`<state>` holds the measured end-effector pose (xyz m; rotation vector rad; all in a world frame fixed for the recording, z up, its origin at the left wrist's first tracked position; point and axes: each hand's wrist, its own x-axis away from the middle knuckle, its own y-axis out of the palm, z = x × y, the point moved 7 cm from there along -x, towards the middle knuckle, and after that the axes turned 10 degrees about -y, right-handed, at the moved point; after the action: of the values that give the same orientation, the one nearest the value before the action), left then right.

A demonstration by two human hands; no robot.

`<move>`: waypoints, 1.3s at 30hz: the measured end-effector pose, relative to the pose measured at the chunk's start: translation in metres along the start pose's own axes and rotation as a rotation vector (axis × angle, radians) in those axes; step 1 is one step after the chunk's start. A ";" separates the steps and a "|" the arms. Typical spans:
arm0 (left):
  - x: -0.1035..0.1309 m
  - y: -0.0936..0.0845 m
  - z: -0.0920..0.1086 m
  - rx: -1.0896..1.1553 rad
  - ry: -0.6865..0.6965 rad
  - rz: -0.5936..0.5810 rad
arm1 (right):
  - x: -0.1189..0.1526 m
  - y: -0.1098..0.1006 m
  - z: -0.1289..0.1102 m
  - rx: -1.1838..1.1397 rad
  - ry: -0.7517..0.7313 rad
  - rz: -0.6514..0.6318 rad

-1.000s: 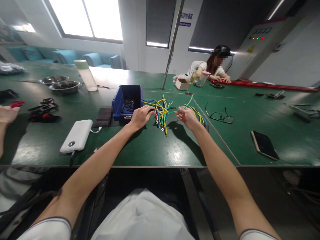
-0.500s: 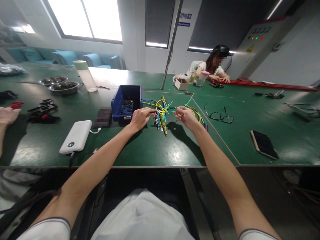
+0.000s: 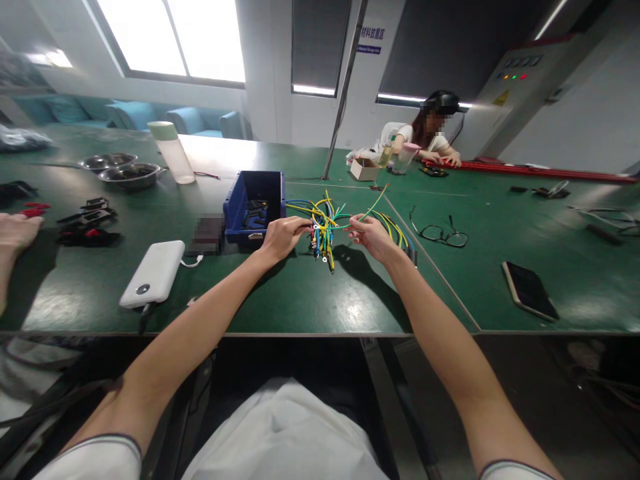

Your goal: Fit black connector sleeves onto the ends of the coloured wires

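Note:
A tangled bundle of yellow, green, blue and red wires (image 3: 324,230) with metal end terminals lies on the green table between my hands. My left hand (image 3: 286,237) is closed at the bundle's left side, its fingertips pinched on wires there. On the other side, my right hand (image 3: 371,235) pinches a green wire (image 3: 375,203), whose free end points up and to the right. More yellow and dark wires (image 3: 395,227) curve on the table just beyond my right hand. Left of the bundle stands a blue bin (image 3: 231,212) with small black parts inside.
A white power bank (image 3: 154,273), a dark box and a bottle (image 3: 173,153) are at the left. Glasses (image 3: 443,233) and a phone (image 3: 529,290) lie at the right. Another person's hand (image 3: 19,232) is at the left edge; a person (image 3: 437,127) sits across the table.
My right hand has shifted very slightly left, and the green wire's free end has tilted a little. My left hand keeps its place at the bundle.

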<state>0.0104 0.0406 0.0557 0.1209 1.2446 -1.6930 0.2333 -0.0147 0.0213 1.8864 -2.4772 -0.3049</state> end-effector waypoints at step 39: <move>0.003 0.005 0.005 -0.047 0.074 -0.029 | 0.000 0.002 0.002 0.043 -0.004 -0.025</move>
<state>0.0147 0.0352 0.0535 0.1387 1.3461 -1.6960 0.2309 -0.0138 0.0202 1.9353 -2.4845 -0.2578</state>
